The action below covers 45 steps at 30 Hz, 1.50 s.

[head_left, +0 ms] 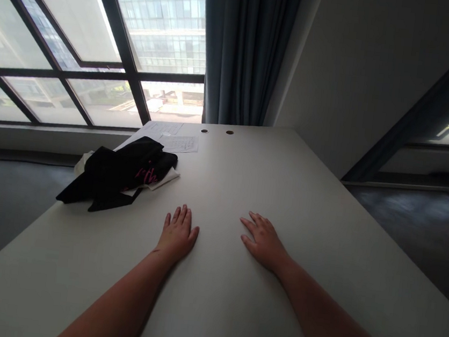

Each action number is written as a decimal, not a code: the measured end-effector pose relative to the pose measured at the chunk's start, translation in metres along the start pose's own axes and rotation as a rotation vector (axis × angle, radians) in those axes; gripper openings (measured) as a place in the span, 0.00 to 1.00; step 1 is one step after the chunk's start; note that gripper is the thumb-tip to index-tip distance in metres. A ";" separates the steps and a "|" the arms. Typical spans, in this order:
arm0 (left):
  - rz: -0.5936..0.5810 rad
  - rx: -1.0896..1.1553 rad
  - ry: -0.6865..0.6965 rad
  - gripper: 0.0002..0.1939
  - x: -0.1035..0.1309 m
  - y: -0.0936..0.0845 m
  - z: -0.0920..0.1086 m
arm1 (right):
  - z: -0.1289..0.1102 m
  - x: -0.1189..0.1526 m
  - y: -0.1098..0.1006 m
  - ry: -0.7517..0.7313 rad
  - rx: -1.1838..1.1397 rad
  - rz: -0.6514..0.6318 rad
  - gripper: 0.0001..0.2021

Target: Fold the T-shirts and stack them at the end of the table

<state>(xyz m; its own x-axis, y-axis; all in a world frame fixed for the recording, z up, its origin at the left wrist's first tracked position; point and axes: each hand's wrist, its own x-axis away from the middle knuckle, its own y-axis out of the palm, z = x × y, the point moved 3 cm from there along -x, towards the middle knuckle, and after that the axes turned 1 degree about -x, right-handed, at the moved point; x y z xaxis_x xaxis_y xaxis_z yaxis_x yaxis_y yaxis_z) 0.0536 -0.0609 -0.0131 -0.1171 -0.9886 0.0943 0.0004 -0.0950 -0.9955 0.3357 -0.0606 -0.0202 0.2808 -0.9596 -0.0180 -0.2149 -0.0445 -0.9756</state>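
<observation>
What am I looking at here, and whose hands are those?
This single picture comes from a camera worn on a person's head, looking forward and down. There is no robot: the left hand and right hand are the wearer's own, bare, palms down at the white table, and neither holds anything. Toward the left lies a crumpled black cloth item with pink markings, and beyond it some sheets of paper. Behind are a window and a dark curtain.

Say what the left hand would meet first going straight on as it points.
From the left hand, the way looks free along the white table to near its two round holes, though depth is unclear.
</observation>
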 end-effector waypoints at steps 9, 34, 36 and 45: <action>0.018 -0.004 0.005 0.35 -0.001 0.001 -0.001 | 0.000 0.000 0.000 0.001 0.001 0.008 0.29; 0.008 0.009 0.005 0.37 -0.003 0.002 0.001 | -0.002 0.000 -0.001 -0.017 0.017 0.022 0.29; -0.005 0.012 0.025 0.37 -0.003 0.001 0.001 | -0.002 0.000 -0.001 -0.014 0.016 0.018 0.29; -0.046 0.035 0.330 0.33 0.004 -0.008 0.013 | -0.001 0.000 0.001 -0.015 0.016 0.021 0.29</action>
<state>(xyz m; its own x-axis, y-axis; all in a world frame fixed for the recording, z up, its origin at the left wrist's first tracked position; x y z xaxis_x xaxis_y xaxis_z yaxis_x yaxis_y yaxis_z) 0.0658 -0.0655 -0.0050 -0.4330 -0.8927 0.1247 0.0215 -0.1486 -0.9887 0.3349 -0.0603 -0.0210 0.2900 -0.9561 -0.0417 -0.2063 -0.0199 -0.9783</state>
